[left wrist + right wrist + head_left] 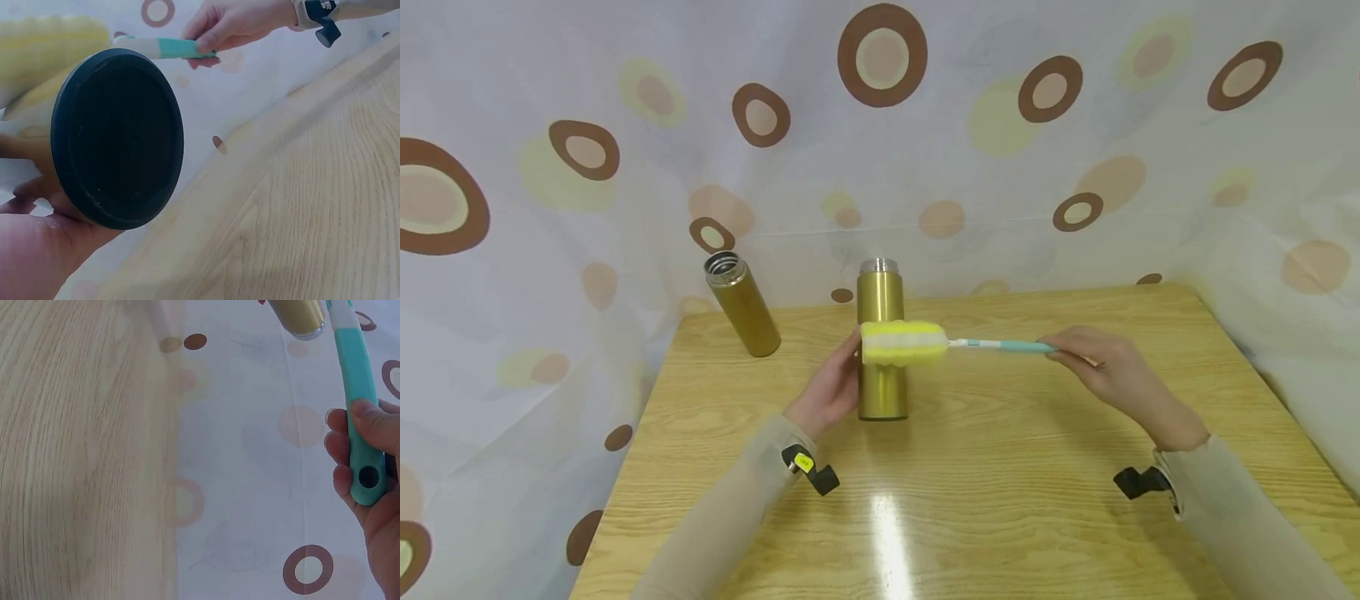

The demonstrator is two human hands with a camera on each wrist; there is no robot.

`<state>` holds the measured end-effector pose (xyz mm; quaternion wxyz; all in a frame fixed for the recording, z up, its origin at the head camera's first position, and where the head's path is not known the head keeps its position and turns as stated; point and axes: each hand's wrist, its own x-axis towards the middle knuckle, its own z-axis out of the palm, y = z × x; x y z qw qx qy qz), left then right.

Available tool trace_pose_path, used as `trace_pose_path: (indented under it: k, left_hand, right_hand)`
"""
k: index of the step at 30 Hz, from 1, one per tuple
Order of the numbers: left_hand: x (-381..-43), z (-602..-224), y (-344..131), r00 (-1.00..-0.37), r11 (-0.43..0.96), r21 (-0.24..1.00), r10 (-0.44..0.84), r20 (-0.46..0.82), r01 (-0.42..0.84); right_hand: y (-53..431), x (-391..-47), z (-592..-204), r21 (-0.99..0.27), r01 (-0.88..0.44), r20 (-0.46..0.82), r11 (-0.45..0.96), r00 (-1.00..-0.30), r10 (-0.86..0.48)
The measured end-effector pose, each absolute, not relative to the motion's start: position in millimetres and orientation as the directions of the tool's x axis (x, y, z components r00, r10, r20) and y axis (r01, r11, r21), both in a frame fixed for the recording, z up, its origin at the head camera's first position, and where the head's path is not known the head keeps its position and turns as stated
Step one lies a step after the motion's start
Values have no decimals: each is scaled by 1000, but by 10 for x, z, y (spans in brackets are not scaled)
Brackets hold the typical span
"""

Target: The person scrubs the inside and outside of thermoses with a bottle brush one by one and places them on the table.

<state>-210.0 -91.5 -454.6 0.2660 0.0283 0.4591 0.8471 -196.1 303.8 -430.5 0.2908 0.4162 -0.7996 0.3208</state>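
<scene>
My left hand (833,385) grips a gold thermos bottle (882,392) from its left side, the steel-threaded mouth pointing away and uncapped. In the left wrist view the bottle's dark round base (119,140) faces the camera, and the fingers behind it are partly hidden. My right hand (1108,367) holds a bottle brush by the end of its teal handle (359,375), thumb on one side and fingers curled on the other. The brush's yellow and white sponge head (904,342) points left and overlaps the middle of the bottle in the head view.
A second gold bottle (743,304) stands without a lid at the back left of the wooden table (1000,500). Behind and beside the table hangs a white sheet (955,158) with brown and yellow circles. Dark straps sit on both wrists.
</scene>
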Motion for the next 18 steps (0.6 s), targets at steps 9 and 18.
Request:
trace_pose_path:
  k: [9,18]
  left_hand:
    - [-2079,-4583,-885,-832,-410,808,528,-168,-423]
    - [-2041,-4613,-865,-834,-384,823,522,-181,-418]
  right_hand:
    - [3033,-1987,-4217,-289,-784,756,550,-539,-370]
    - [3023,-1973,-4239,-324,-768,742,552,-568,-355]
